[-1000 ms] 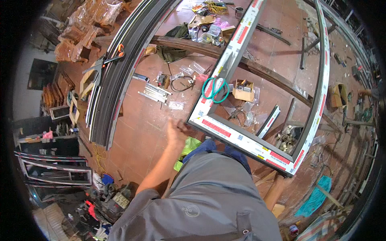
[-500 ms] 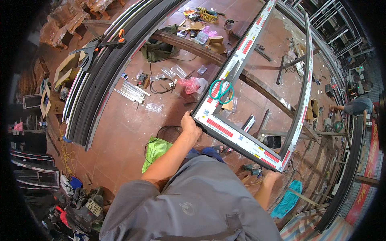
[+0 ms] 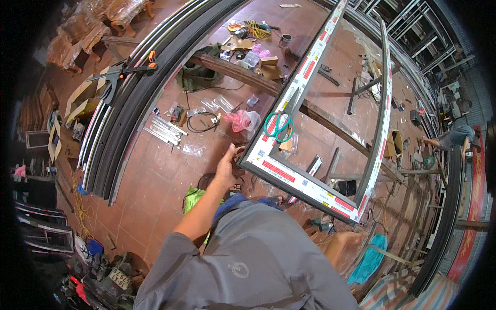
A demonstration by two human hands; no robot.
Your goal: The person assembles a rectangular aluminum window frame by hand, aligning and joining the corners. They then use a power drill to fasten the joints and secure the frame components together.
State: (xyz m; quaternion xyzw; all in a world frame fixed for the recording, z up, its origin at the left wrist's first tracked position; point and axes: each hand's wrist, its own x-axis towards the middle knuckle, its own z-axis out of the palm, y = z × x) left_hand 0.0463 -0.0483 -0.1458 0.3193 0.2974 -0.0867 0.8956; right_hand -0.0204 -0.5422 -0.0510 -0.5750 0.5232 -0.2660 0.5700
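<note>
A large grey window frame (image 3: pixel 305 183) with white and red protective film lies raised over the tiled floor. My left hand (image 3: pixel 227 165) reaches out to its near left corner (image 3: pixel 245 157), fingers curled against the corner; whether it grips is unclear. A green-handled pair of scissors (image 3: pixel 278 125) hangs on the frame's left rail. My right hand is hidden below my grey shirt (image 3: pixel 258 258).
Long curved dark metal profiles (image 3: pixel 129 103) lie at the left with an orange-handled clamp (image 3: pixel 124 70) on them. A pink bag (image 3: pixel 243 120), cables, short metal bars (image 3: pixel 165 129) and boxes litter the floor. Another person (image 3: pixel 454 137) bends over at the far right.
My left hand has come up from beside my body to the frame's near left corner. The view has swung, so the frame now lies more to the right.
</note>
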